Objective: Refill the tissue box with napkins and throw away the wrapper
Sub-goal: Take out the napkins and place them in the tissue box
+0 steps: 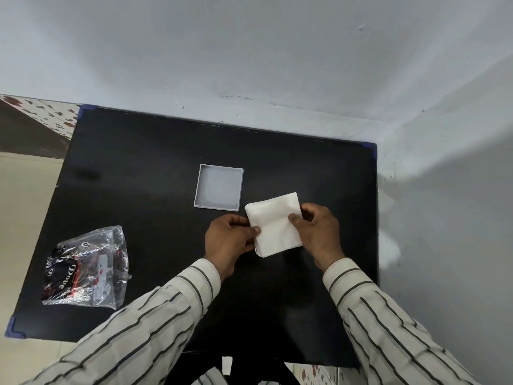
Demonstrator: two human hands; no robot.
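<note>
Stack of white napkins (274, 225), square, folded, top sheet creased across the middle, edges slightly uneven at the near corner. It was held just above the black table (144, 168), near the front-right corner of the open grey tissue box (218, 187), not inside it. Left hand (227, 240) pinched the stack's left edge, thumb on top; right hand (319, 232) clamped the right edge, thumb on top. Both wore striped sleeves. Clear plastic wrapper (88, 266), crumpled, printed "Dove", lay well apart at the table's left front. Table sat in a pale grey wall corner; blue corner guards; patterned tile floor at left.
</note>
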